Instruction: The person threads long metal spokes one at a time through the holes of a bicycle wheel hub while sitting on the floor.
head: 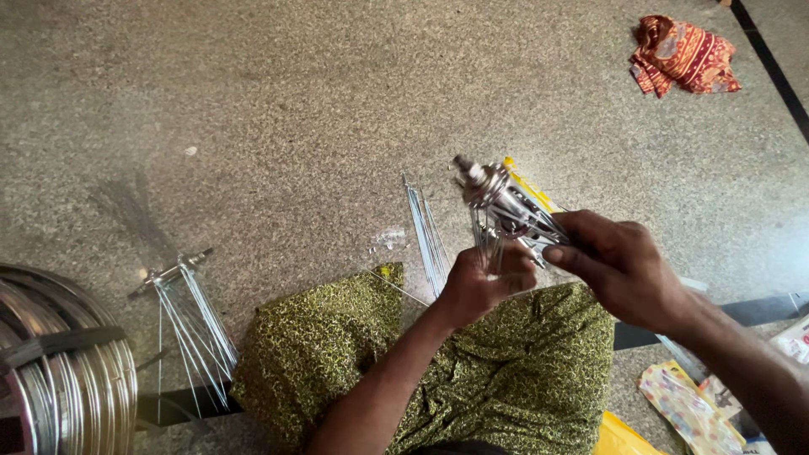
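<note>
Head view, looking down at a seated person's lap. The right hand [619,263] reaches in from the lower right with the forearm angled up and leftward, fingers curled around the near end of a shiny metal wheel hub [503,205], which it grasps firmly. The hub is held in the air above the lap, tilted so that its axle end points up and to the left, away from the right hand. The left hand [480,282] rises from below centre, wrist bent, fingers pinched on thin spokes [489,244] that hang from the hub's flange; it sits just below and left of the hub. Green patterned cloth [337,337] covers the knees beneath both hands. On the speckled floor [278,93]: loose spokes [428,236] just left of the hands, a second spoked hub [181,303] further left, stacked metal rims [59,371] at the left edge, a red patterned cloth [683,55] at upper right
</note>
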